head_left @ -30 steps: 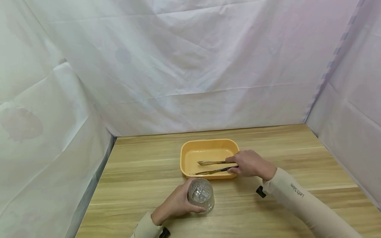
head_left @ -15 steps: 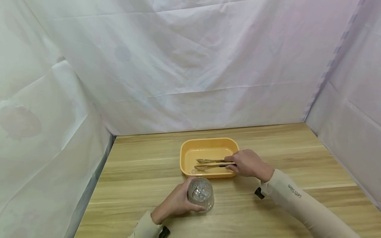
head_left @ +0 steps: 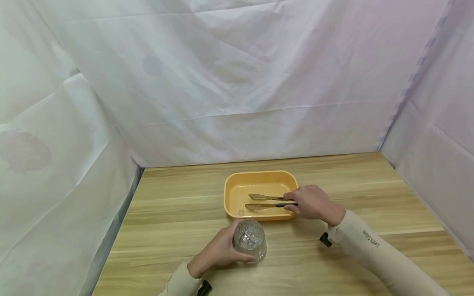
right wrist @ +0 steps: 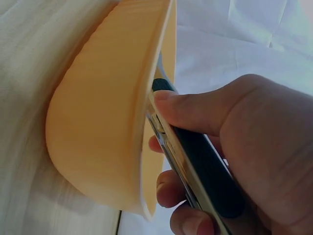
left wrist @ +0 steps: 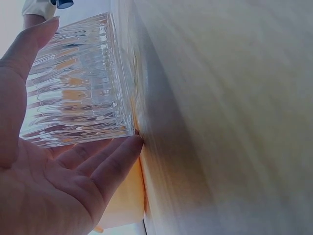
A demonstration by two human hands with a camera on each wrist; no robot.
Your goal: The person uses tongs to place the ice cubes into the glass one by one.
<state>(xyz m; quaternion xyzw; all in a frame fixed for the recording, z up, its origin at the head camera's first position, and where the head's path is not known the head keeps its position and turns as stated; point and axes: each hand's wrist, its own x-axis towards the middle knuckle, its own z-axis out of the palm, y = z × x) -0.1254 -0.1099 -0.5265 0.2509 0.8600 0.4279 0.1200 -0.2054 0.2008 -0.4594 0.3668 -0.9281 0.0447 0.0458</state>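
My right hand grips metal tongs with dark handle grips, seen close in the right wrist view as a dark grip under my thumb. The tongs reach into a yellow plastic basin, their two arms slightly spread. Small clear pieces lie in the basin's near left corner, apart from the tong tips. My left hand holds a ribbed clear glass in front of the basin, thumb on one side and fingers on the other. Something clear and shiny shows inside the glass, its kind hard to tell.
The basin stands on a wood-grain table. White cloth hangs behind the table and along both sides. A dark strap piece hangs at my right wrist.
The tongs' near arm has shifted away from the basin's near wall, and the tips have drawn closer together. The clear pieces are now easier to see. My left hand and the glass stay put.
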